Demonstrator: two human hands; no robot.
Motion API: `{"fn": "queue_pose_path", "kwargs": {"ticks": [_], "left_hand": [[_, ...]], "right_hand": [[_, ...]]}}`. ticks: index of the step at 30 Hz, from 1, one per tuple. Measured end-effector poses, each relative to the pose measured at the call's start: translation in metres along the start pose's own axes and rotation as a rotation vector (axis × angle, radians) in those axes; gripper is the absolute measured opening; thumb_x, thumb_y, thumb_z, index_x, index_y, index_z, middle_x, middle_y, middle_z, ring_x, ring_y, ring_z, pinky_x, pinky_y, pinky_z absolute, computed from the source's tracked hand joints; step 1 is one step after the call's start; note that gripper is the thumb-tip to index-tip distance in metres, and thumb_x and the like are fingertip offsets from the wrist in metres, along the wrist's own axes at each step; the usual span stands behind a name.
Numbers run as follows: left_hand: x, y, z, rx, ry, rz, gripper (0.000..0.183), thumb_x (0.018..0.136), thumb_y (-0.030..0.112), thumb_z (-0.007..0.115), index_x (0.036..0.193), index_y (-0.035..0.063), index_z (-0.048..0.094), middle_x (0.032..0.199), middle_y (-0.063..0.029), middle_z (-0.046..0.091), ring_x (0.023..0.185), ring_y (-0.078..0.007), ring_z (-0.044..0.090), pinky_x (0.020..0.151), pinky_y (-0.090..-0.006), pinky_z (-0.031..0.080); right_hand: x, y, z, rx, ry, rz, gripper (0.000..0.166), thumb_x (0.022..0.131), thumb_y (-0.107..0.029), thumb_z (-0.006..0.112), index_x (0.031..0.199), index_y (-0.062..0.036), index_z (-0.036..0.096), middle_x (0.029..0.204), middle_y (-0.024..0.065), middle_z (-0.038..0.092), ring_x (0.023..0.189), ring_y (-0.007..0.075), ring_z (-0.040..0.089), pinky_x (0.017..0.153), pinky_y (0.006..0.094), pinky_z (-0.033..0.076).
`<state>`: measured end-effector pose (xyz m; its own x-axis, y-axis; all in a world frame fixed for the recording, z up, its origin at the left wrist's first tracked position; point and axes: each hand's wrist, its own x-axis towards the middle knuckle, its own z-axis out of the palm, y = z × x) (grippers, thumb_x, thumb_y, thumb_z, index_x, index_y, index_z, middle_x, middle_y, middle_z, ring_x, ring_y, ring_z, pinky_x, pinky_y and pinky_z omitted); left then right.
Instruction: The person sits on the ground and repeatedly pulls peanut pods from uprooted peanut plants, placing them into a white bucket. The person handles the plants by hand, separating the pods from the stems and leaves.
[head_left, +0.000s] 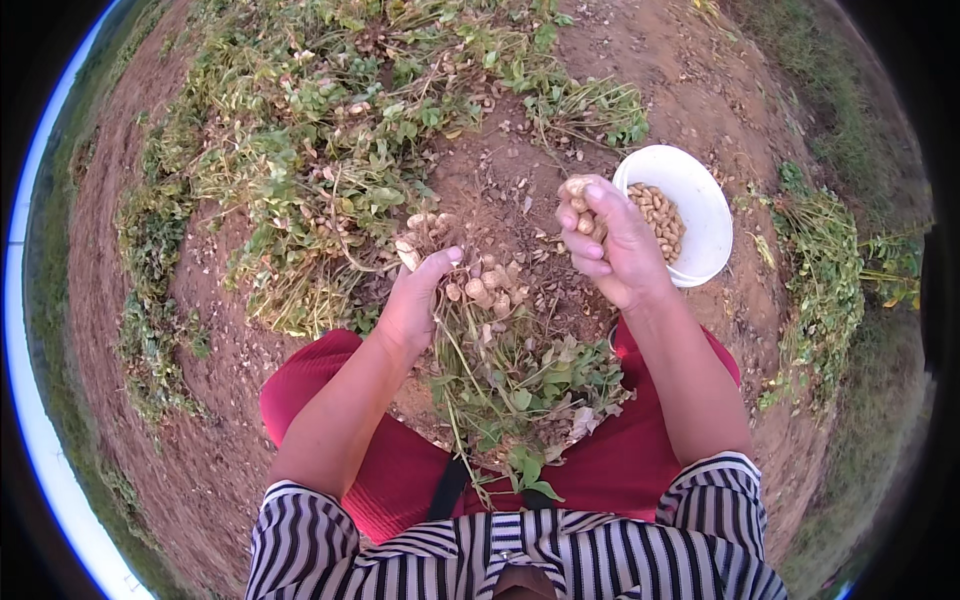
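Note:
My left hand (416, 300) grips an uprooted peanut plant (517, 375) near its roots. Clusters of peanut pods (491, 283) hang from the roots beside my thumb, and the leafy stems lie towards me between my knees. My right hand (615, 244), up and to the right, is closed around several loose peanuts (581, 206). Just beyond it on the right stands a white plastic bucket (705, 217) with picked peanuts (660, 221) at its bottom; my right hand partly covers its left side.
A large heap of pulled peanut plants (300, 142) spreads over the reddish soil (487, 169) ahead and to the left. More plants (821, 277) lie in a row at the right, beside grass. My bent legs flank the held plant.

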<state>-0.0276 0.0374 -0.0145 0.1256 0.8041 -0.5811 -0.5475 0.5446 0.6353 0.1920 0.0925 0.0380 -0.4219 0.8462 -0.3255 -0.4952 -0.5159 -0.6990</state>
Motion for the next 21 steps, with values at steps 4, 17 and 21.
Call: {"fn": "queue_pose_path", "kwargs": {"ticks": [4,17,21], "left_hand": [[-0.001,0.004,0.008,-0.101,0.014,-0.059,0.032,0.082,0.023,0.056,0.103,0.0007,0.054,0.09,-0.0087,0.062,0.078,-0.0192,0.061,0.072,-0.0326,0.053],[0.002,-0.001,0.012,0.003,-0.107,-0.106,0.031,0.082,0.015,0.055,0.109,-0.0004,0.054,0.094,-0.0106,0.063,0.083,-0.0193,0.063,0.075,-0.0331,0.052],[0.003,-0.008,0.009,0.041,-0.09,-0.061,0.03,0.082,0.02,0.053,0.103,-0.0015,0.055,0.09,-0.0112,0.061,0.082,-0.0207,0.061,0.078,-0.0332,0.05]], "right_hand": [[-0.005,-0.071,-0.052,-0.836,0.498,-0.32,0.029,0.089,-0.024,0.052,0.105,-0.0006,0.053,0.078,0.0036,0.054,0.056,0.0053,0.048,0.042,0.0168,0.039],[-0.005,0.014,-0.002,-1.302,-0.279,-0.183,0.059,0.074,-0.042,0.068,0.113,-0.0018,0.051,0.103,0.0165,0.06,0.095,0.0296,0.058,0.083,0.0369,0.045],[-0.003,0.033,0.004,-1.219,-0.288,-0.059,0.052,0.074,-0.04,0.068,0.106,-0.0014,0.051,0.092,0.0153,0.061,0.086,0.0299,0.06,0.075,0.0379,0.046]]}}
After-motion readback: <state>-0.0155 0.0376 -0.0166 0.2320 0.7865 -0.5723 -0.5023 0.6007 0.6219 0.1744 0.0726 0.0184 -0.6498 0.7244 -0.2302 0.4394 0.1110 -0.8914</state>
